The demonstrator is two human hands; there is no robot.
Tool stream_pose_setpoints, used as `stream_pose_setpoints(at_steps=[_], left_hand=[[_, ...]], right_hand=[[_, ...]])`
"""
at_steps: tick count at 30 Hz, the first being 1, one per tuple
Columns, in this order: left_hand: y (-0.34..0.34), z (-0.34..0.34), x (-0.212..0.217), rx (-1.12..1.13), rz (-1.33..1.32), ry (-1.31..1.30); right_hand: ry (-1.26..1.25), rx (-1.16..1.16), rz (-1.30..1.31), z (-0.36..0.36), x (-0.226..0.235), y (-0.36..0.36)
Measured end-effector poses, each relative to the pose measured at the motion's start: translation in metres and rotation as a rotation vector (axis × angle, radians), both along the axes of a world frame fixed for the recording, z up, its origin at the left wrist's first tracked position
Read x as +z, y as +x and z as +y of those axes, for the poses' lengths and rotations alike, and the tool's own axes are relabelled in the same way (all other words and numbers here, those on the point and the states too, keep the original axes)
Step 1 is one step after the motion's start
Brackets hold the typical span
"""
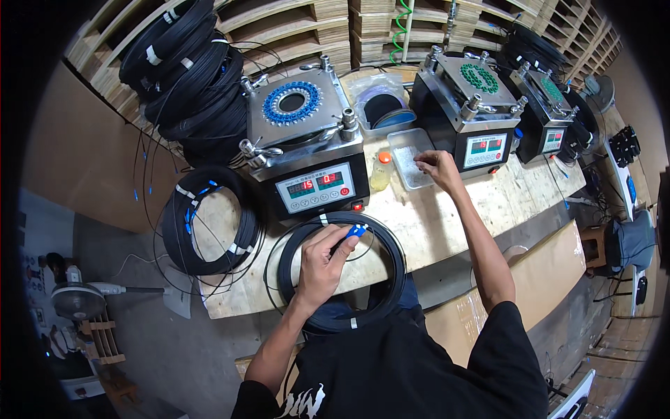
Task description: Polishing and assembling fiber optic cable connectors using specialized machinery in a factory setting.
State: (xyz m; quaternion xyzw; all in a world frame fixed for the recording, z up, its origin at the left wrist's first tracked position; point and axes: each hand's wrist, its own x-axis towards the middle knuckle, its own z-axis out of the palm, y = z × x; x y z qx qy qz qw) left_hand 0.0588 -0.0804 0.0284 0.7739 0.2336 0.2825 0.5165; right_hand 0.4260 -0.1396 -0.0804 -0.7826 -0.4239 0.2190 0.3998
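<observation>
My left hand (322,264) is closed around a blue fibre-optic connector (356,231), whose light tip points up and to the right. Below that hand a coil of black cable (398,269) overhangs the front edge of the bench, tied with white bands. My right hand (440,171) reaches over a shallow clear plastic box (419,186) of small whitish pieces. Its fingertips are pinched together at the box's right side; whatever they hold is too small to tell. A small bottle of yellowish liquid with an orange cap (381,172) stands just left of the box.
A polishing machine (317,188) with a ring of blue connectors stands behind my left hand. Two more machines (481,150) with green connectors are at the right. Another cable coil (174,230) lies at the left, before a tall coil stack (188,91). Cardboard (516,293) lies below the bench.
</observation>
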Motion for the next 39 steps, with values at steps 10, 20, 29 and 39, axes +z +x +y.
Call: stream_pose_setpoints(at_steps=[10,20,29,39], left_hand=[[0.002,0.003,0.011,-0.016,-0.012,0.046],[0.002,0.001,0.011,-0.038,-0.034,0.045],[-0.001,0.002,0.008,-0.034,-0.028,0.078],[-0.001,0.001,0.008,-0.032,-0.032,0.069]], right_hand=[[0.329,0.238,0.586,-0.028,0.125,-0.140],[0.314,0.411,0.416,-0.037,0.135,-0.168],[0.286,0.381,0.517,-0.037,0.134,-0.172],[0.261,0.443,0.392,-0.037,0.138,-0.169]])
